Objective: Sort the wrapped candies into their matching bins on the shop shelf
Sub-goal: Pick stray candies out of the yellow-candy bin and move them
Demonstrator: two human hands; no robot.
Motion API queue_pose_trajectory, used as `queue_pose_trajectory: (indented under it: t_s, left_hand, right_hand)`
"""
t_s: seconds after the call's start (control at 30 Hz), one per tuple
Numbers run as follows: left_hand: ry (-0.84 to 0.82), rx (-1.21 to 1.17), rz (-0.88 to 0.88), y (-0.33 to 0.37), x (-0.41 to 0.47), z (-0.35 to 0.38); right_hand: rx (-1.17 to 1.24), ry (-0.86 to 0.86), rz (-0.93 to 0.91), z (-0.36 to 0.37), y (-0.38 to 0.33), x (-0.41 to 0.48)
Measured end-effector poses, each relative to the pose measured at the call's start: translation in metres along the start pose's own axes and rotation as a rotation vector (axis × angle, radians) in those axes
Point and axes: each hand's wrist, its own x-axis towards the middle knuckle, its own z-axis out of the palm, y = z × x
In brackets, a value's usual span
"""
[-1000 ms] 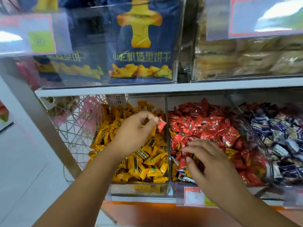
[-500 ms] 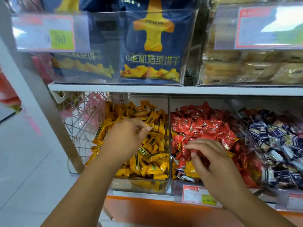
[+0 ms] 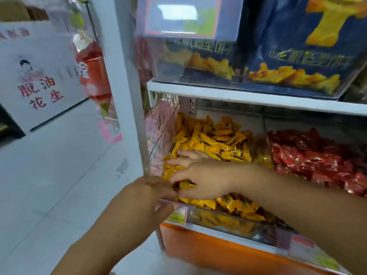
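Observation:
A clear bin (image 3: 218, 217) on the lower shelf is heaped with yellow wrapped candies (image 3: 218, 139). To its right lies a pile of red wrapped candies (image 3: 309, 153) in the neighbouring bin. My right hand (image 3: 206, 179) reaches across from the right and lies on the yellow candies near the bin's front left, fingers straight and spread. My left hand (image 3: 139, 199) is at the bin's front left corner, fingers over the clear rim and thumb under it. Motion blur hides whether either hand has a candy.
A white upright post (image 3: 127, 96) stands just left of the bin, with a pink wire basket (image 3: 160, 124) behind it. The shelf board (image 3: 258, 98) above carries blue snack bags (image 3: 297, 56). A white carton (image 3: 39, 76) stands on the floor at left. An orange base panel (image 3: 208, 249) runs below.
The view has swung left. My right hand left the red bin and crossed onto the yellow candies. My left hand dropped from the yellow pile to the bin's front left corner.

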Motion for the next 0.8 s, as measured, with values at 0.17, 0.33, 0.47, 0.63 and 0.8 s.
queue_pose_trajectory:
  t_s: [0.17,0.33,0.47,0.63,0.8]
  left_hand:
    - [0.048,-0.025,0.037,-0.013,-0.028,0.0]
    - [0.038,-0.031,0.079,-0.018,-0.036,-0.003]
    - [-0.011,0.014,0.024,-0.035,-0.039,0.0]
    - [-0.019,0.043,0.001,-0.037,-0.039,0.002]
    - [-0.018,0.021,0.037,-0.031,-0.042,-0.001]
  right_hand:
    - [-0.306,-0.015,0.069,-0.001,0.033,0.003]
    - [-0.366,-0.213,0.233,-0.024,0.046,-0.024]
    - [-0.356,-0.096,0.149,-0.04,0.008,-0.006]
    - [-0.143,-0.102,-0.274,-0.003,-0.016,0.048]
    - [-0.338,-0.141,-0.194,0.003,0.026,0.031]
